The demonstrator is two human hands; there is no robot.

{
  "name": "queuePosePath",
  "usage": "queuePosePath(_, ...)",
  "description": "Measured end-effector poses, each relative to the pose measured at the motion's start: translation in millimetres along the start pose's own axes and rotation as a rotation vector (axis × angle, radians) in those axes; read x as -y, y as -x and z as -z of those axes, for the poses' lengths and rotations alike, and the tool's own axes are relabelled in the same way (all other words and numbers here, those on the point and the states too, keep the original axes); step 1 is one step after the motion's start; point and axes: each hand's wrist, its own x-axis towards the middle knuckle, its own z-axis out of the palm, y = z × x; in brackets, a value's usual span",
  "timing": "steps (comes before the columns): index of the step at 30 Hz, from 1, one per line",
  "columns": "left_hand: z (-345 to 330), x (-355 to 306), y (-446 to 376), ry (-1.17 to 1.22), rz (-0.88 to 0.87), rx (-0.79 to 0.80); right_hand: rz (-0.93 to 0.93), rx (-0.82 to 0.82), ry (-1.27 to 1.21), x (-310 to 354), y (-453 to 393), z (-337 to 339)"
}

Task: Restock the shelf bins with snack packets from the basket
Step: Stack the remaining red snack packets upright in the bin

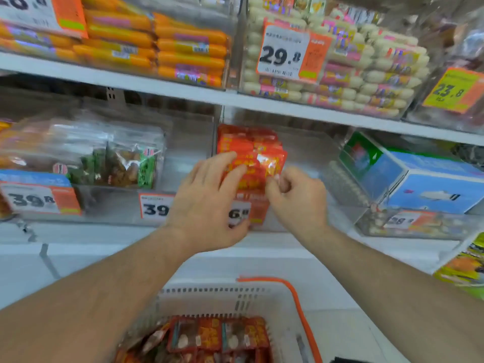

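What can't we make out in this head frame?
- Price tag below the red packets: first digits hidden by the left hand.
- Right hand: fingers curled at a packet edge; grip blurred.
- Basket: bottom edge crops it, so the packet count is unknown.
- Label text: too blurred to read.

The white shelf [262,247] carries clear bins [309,158] side by side holding red snack packets [251,148], bagged snacks [125,163] and a blue box [429,184].

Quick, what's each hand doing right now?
Left hand: open, straight fingers resting on the red snack packets in the clear bin.
Right hand: fingers curled, pinching the edge of a red packet.
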Motion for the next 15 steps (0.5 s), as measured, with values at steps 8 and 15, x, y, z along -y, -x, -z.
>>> queuePosePath(8,-7,-10,107,-0.124,0.018,0.945,-0.121,1.113,0.161,-35,119,-58)
queuePosePath(15,-23,-4,135,0.068,0.152,1.134,-0.299,1.443,0.414,-93,213,-100)
